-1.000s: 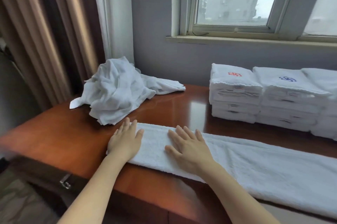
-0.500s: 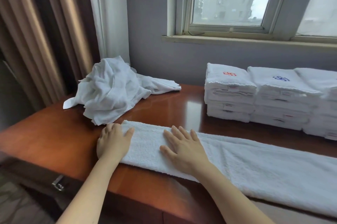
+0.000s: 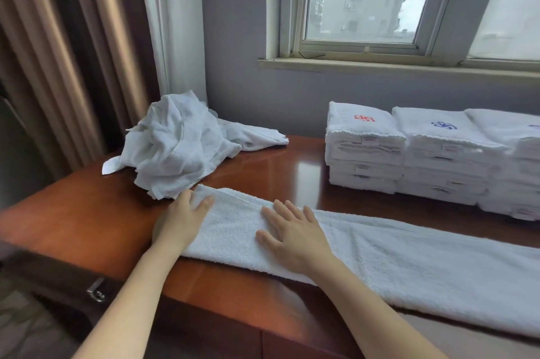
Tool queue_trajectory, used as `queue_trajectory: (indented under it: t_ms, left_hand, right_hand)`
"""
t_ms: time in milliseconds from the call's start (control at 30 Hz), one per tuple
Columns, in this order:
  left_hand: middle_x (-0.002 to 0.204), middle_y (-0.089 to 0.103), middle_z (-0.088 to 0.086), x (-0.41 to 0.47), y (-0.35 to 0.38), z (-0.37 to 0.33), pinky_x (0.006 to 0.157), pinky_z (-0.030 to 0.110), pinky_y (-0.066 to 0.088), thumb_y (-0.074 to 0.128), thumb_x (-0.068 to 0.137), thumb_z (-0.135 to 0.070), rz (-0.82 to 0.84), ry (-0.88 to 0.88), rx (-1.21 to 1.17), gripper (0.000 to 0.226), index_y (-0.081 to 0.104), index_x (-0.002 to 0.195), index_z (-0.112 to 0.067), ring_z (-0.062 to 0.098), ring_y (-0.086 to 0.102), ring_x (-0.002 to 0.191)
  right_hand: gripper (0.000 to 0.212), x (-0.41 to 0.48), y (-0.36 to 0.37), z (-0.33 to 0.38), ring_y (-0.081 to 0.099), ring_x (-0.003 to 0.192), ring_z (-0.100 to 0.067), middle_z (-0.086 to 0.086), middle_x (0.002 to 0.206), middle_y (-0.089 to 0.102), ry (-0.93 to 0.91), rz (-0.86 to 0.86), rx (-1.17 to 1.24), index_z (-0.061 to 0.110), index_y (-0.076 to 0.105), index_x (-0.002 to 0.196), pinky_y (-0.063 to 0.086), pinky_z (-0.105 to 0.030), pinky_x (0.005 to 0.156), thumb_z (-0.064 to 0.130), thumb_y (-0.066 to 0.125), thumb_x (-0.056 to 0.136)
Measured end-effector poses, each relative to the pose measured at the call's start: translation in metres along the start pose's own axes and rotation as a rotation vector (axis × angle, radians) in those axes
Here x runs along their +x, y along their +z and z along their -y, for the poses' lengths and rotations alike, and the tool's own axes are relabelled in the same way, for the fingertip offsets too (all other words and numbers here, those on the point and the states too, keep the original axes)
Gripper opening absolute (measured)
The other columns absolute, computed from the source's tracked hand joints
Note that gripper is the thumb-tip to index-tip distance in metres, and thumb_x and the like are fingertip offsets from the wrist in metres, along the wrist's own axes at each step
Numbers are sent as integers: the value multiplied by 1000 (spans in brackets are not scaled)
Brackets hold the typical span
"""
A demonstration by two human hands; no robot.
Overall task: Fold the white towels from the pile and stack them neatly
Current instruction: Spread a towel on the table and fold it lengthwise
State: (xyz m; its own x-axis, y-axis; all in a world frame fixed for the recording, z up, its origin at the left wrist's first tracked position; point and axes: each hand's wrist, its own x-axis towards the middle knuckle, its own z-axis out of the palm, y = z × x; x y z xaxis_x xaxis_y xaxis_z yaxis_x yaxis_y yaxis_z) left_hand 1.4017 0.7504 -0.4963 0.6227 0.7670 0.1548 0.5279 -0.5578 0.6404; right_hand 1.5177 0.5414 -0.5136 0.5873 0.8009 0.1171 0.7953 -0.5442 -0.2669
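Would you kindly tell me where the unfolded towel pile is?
Head view: the unfolded towel pile sits back left on the table, beside the curtain, just beyond the left hand.
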Motion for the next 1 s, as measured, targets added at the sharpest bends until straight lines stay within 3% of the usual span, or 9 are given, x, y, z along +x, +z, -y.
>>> queue_trajectory:
  t_ms: [100,233,333,433,533,633,767,900,1000]
  left_hand:
    - [119,54,-2,5,-15,-8,84,29,35,69,88,-39,68,-11,-234,54,46,128,-11,15,49,107]
    - [144,45,4,5,-33,-28,91,24,35,73,87,-24,81,65,-404,72,32,146,-19,9,46,114]
    - [136,53,1,-1,-42,-52,71,14,44,72,88,-23,201,84,-592,74,31,150,-22,1,56,96]
    - [105,56,-19,-11,-41,-77,57,6,46,71,89,-22,258,124,-655,68,36,147,-20,-12,61,77]
    - [106,60,-14,-26,-34,-102,63,10,48,70,89,-21,291,166,-679,63,40,144,-21,-4,64,87]
    - [116,66,-2,-41,-23,-128,73,20,53,68,90,-18,376,192,-721,59,42,143,-20,10,66,100]
    - [123,66,7,-62,-2,-170,90,35,55,68,91,-20,527,232,-758,55,45,140,-16,19,66,109]
    - [102,67,-1,-85,24,-214,61,28,53,52,100,-37,681,264,-827,22,55,113,-19,9,67,71]
    - [111,68,1,-101,47,-232,58,28,53,40,104,-42,716,267,-850,26,54,116,-23,15,69,73]
  right_hand:
    - [59,0,0,0,3,151,-13,7,163,14,-1,2,-9,37,23,151,-9,-41,120,60,25,97]
    - [60,0,1,0,7,149,-13,7,161,19,-1,-31,10,37,25,150,-7,-41,120,61,24,95]
    - [55,-2,-2,2,13,146,-15,8,155,27,-8,-53,65,37,30,145,-4,-40,120,57,31,94]
    - [51,-5,-17,-1,13,149,-13,8,156,29,-18,11,315,34,33,148,0,-37,122,43,43,99]
    - [49,-19,-49,-7,38,139,-5,12,152,41,93,29,937,31,40,148,29,-31,116,35,50,100]
    - [40,-37,-80,-16,65,114,-13,1,127,66,148,-44,1310,25,52,138,53,-43,98,38,51,100]
    - [43,-63,-117,-35,65,113,-23,-8,124,68,89,28,1411,23,65,126,56,-43,87,50,48,97]
    - [51,-90,-142,-68,62,118,-27,-12,128,65,89,52,1466,19,63,128,54,-43,91,54,48,95]
    - [41,-109,-147,-90,65,112,-28,-15,121,67,150,12,1405,17,67,121,56,-39,85,43,60,89]
